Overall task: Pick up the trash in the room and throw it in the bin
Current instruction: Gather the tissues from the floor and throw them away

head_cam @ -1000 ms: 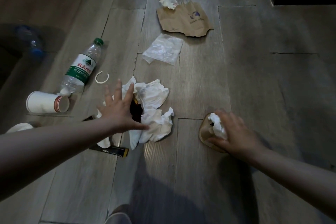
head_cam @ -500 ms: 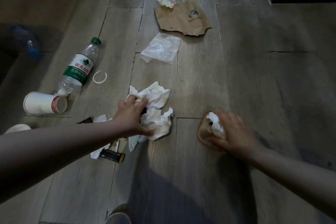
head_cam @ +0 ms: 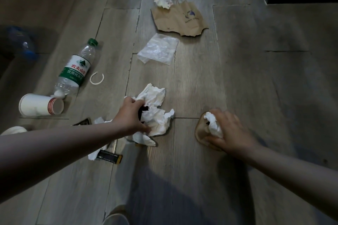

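Crumpled white tissue heap [head_cam: 155, 113] lies on the floor [head_cam: 256, 82] mid-frame, long axis running away from us; our left hand [head_cam: 130, 115] sits at its left edge, fingers curled into the paper. Our right hand [head_cam: 230, 131], well apart to the right, clutches a small tissue wad [head_cam: 214, 124] over a brown scrap [head_cam: 201, 131]. No bin in view; we judge the left hand does the lift
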A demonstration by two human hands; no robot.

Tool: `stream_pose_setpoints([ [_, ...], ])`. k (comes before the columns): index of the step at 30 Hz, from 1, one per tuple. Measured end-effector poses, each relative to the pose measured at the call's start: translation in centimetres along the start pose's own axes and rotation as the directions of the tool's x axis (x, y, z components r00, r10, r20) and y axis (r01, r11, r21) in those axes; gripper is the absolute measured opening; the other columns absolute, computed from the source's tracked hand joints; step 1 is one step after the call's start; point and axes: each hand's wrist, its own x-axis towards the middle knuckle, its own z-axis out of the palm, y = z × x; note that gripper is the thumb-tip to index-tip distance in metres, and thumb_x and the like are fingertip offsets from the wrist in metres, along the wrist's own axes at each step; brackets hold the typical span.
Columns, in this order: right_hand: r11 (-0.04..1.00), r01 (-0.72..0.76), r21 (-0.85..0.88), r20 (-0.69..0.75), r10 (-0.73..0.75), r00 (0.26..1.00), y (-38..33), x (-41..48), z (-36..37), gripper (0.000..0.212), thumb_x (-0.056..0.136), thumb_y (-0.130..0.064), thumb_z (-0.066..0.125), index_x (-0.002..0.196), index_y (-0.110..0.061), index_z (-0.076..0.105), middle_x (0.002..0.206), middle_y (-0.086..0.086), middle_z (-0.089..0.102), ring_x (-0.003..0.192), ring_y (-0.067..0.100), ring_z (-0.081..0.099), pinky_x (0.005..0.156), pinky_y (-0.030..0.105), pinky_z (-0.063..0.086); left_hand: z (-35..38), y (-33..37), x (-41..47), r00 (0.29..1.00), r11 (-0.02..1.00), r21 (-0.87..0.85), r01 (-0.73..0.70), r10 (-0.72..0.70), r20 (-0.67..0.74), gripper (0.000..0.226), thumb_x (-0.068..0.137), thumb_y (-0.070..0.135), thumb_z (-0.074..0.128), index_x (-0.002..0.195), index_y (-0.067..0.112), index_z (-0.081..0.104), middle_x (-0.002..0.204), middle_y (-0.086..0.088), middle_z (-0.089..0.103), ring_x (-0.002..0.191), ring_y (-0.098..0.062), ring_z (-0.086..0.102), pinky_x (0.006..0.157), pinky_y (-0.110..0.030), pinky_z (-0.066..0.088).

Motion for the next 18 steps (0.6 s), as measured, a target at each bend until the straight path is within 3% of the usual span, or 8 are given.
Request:
stream_pose_setpoints([
  [3, 1.000, 0.000, 0.009, 0.006, 0.000, 1.000, 0.1, 0.1, 0.0, 0.081, 0.079, -0.053, 0.068, 0.145, -0.032, 0.025, 0.140, -0.004, 0.036, 0.125, 0.018, 0.036, 0.095, 0.035, 0.038, 0.1, 0.1, 0.1, 1.000, 1.000, -0.019, 0.010, -0.010, -0.004, 0.081, 0.054, 0.027, 0.092, 0.124, 0.019, 0.051, 0.125, -0.002, 0.034, 0.105, -0.019, 0.048, 0.089, -0.028, 0.047],
  [10, 1.000, -0.012, -0.007, 0.015, 0.012, 1.000, 0.0, 0.0, 0.0, 0.082, 0.080, -0.052, 0.067, 0.146, -0.031, 0.024, 0.144, -0.003, 0.033, 0.129, 0.020, 0.035, 0.101, 0.037, 0.037, 0.0, 0.0, 0.9, 0.997, 0.995, -0.078, 0.066, -0.070, -0.043, 0.068, 0.053, 0.029, 0.092, 0.111, 0.020, 0.057, 0.114, -0.007, 0.046, 0.088, -0.015, 0.051, 0.062, -0.014, 0.038],
  [13, 1.000, -0.007, -0.008, 0.013, 0.007, 1.000, 0.0, 0.0, -0.1, 0.083, 0.079, -0.053, 0.067, 0.146, -0.030, 0.025, 0.146, -0.002, 0.033, 0.130, 0.021, 0.034, 0.104, 0.038, 0.036, 0.5, 0.2, 0.5, 0.998, 0.998, -0.032, 0.052, -0.053, -0.028, 0.071, 0.055, 0.032, 0.090, 0.114, 0.019, 0.053, 0.119, -0.006, 0.038, 0.097, -0.020, 0.051, 0.081, -0.027, 0.050],
  [15, 1.000, -0.010, -0.007, 0.020, 0.010, 1.000, 0.0, 0.0, -0.1, 0.083, 0.079, -0.053, 0.066, 0.147, -0.030, 0.024, 0.145, -0.003, 0.034, 0.130, 0.021, 0.034, 0.104, 0.039, 0.037, 0.9, 0.5, 0.2, 0.997, 0.997, -0.019, 0.074, -0.075, -0.023, 0.075, 0.054, 0.035, 0.090, 0.116, 0.020, 0.050, 0.118, -0.003, 0.032, 0.104, -0.024, 0.049, 0.092, -0.038, 0.049],
  [18, 1.000, -0.013, -0.006, 0.021, 0.013, 1.000, -0.1, -0.1, -0.1, 0.083, 0.079, -0.055, 0.066, 0.146, -0.032, 0.023, 0.142, -0.004, 0.035, 0.129, 0.019, 0.034, 0.103, 0.040, 0.038, 1.1, 1.0, 0.2, 0.993, 0.993, -0.043, 0.114, -0.115, -0.019, 0.074, 0.058, 0.029, 0.089, 0.117, 0.019, 0.047, 0.114, 0.000, 0.027, 0.103, -0.024, 0.047, 0.094, -0.036, 0.048],
])
